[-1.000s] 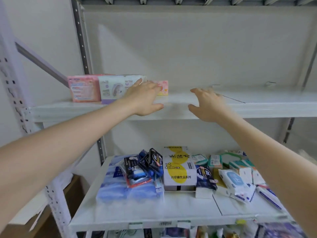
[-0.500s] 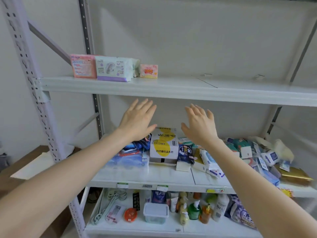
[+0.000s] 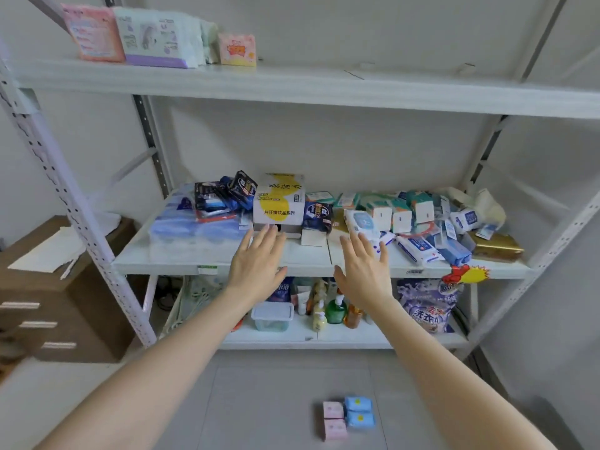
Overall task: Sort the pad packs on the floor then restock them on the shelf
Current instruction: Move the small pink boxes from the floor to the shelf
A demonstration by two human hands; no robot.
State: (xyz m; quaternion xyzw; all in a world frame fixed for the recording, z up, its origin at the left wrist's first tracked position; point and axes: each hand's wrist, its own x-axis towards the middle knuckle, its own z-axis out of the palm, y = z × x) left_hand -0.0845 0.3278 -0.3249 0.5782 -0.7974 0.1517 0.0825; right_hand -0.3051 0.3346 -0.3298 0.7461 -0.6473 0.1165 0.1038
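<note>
Hands: left (image 3: pixel 256 271), right (image 3: pixel 365 274) empty, spread | floor packs (image 3: pixel 349 418) untouched

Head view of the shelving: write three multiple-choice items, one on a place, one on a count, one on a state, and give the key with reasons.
1. Where do the small pink and blue packs lie?
A. on the floor
B. on the top shelf
C. in the brown cabinet

2. How many blue packs are in that floor group?
A. one
B. two
C. four

3. What are the two hands doing?
A. both gripping a box
B. one holding a bottle
C. both open and empty

Key:
1 A: the pink packs and blue packs sit together on the grey floor, below the shelves.
2 B: two blue packs show, one behind the other, beside the pink ones.
3 C: the left hand and right hand have spread fingers and hold nothing, in front of the middle shelf.
</note>
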